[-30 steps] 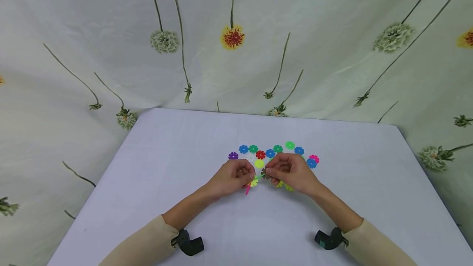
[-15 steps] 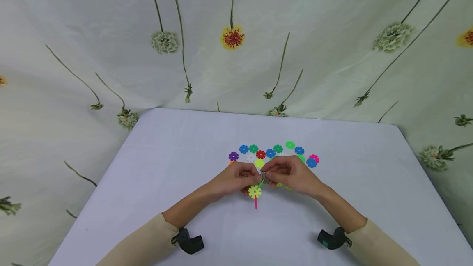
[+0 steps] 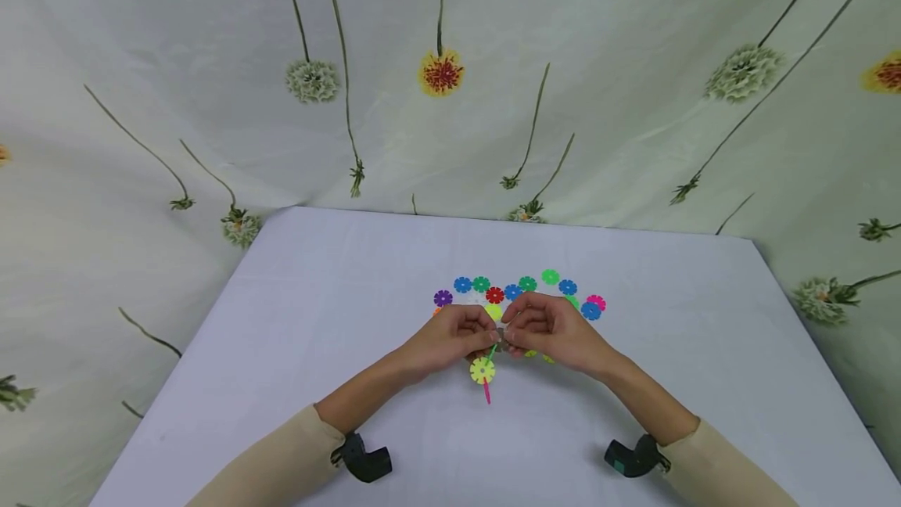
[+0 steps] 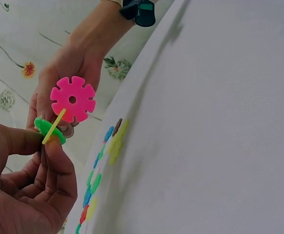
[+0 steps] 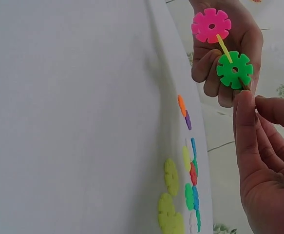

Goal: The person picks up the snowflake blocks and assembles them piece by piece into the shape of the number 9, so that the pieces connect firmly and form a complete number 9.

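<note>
A short chain of notched plastic snowflake discs hangs between the hands, above the table. My left hand (image 3: 454, 340) pinches its green disc (image 5: 228, 73) between thumb and fingers. Slotted into the green one is a yellow disc (image 3: 476, 375), seen edge-on in both wrist views. At the chain's far end a pink disc (image 4: 85, 91) joins the yellow one at an angle. My right hand (image 3: 558, 332) pinches a brown disc (image 3: 501, 340), mostly covered by the fingertips, its edge right at the green disc's rim.
Loose discs lie behind and beneath the hands on the white table (image 3: 338, 272), among them a purple one (image 3: 443, 299), a red one (image 3: 495, 295) and a blue one (image 3: 590, 311). Yellow discs (image 5: 171, 176) lie near the right hand. A flower-print cloth (image 3: 598, 14) hangs behind the table.
The hands have come together, bringing the brown disc up to the green one. The chain has swung down, so its yellow and pink discs now hang below the left fingers.
</note>
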The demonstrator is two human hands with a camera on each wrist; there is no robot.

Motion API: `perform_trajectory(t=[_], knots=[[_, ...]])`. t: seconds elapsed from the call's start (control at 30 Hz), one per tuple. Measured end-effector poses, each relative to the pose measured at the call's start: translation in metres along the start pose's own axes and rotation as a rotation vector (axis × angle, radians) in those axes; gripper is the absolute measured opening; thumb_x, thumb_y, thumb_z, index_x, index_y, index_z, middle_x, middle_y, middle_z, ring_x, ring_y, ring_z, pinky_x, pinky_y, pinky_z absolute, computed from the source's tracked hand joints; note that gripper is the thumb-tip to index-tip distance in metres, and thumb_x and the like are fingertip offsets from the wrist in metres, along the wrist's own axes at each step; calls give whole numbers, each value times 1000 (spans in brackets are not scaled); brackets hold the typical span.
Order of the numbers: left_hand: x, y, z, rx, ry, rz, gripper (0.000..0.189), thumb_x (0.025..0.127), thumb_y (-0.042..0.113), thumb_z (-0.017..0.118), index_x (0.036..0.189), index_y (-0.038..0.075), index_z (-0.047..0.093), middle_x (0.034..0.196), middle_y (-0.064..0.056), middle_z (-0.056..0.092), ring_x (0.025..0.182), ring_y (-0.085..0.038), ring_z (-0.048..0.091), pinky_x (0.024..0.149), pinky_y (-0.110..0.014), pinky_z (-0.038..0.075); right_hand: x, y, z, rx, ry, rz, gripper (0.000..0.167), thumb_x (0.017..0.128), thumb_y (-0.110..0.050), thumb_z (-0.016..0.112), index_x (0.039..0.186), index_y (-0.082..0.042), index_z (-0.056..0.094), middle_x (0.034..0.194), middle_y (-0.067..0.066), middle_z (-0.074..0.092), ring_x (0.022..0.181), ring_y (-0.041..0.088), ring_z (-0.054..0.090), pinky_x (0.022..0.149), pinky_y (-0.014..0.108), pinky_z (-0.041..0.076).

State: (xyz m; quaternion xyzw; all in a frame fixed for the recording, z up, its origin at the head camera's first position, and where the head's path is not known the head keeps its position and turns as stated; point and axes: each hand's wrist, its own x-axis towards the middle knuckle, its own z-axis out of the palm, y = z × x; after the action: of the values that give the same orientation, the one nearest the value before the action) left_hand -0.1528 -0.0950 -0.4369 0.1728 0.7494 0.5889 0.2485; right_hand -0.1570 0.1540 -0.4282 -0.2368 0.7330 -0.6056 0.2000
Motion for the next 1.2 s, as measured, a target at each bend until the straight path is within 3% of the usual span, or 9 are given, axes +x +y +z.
perform_trajectory(t=[0.13,0.27,0.4,0.6,0.77,1.2], knots=[[-2,-3,-3,16,18,-9,20,104,23,69,110,4,69,97,-14,74,80,-13,66,76,-23,59,-4,3,-5,-111,50,-4,28,101,-11,73,125,2,65,108,22,75,94,43,77,83,29,66],[-3,-7,-8,18,30,-25,21,104,24,70,110,4,69,105,-23,75,80,-14,66,74,-23,58,-8,9,-10,-342,119,8,25,99,-18,77,119,-5,71,104,5,75,89,23,72,77,23,60],[-4,-12,-13,14,40,-48,19,104,23,71,109,5,69,98,-15,75,80,-14,63,72,-23,57,-11,17,-12,-584,138,4,21,94,-21,83,113,-14,75,101,-6,74,88,16,63,75,25,53],[-6,-12,-16,-6,38,-58,19,104,22,71,109,5,69,94,-4,74,80,-13,62,72,-23,57,-14,27,-9,-824,132,29,28,87,-29,89,111,-22,76,105,-10,70,105,12,60,93,38,56],[-6,-11,-14,-13,25,-49,19,104,22,70,110,4,70,93,-4,73,80,-14,62,72,-23,58,-14,28,-7,-867,141,36,30,87,-27,89,112,-22,74,103,-10,69,103,10,57,90,36,56],[-6,-10,-13,-30,35,-66,17,104,21,69,110,5,69,92,1,71,81,-14,62,72,-22,57,-10,29,-8,-785,128,63,33,85,-22,90,109,-22,67,102,-10,68,102,11,59,88,33,54]])
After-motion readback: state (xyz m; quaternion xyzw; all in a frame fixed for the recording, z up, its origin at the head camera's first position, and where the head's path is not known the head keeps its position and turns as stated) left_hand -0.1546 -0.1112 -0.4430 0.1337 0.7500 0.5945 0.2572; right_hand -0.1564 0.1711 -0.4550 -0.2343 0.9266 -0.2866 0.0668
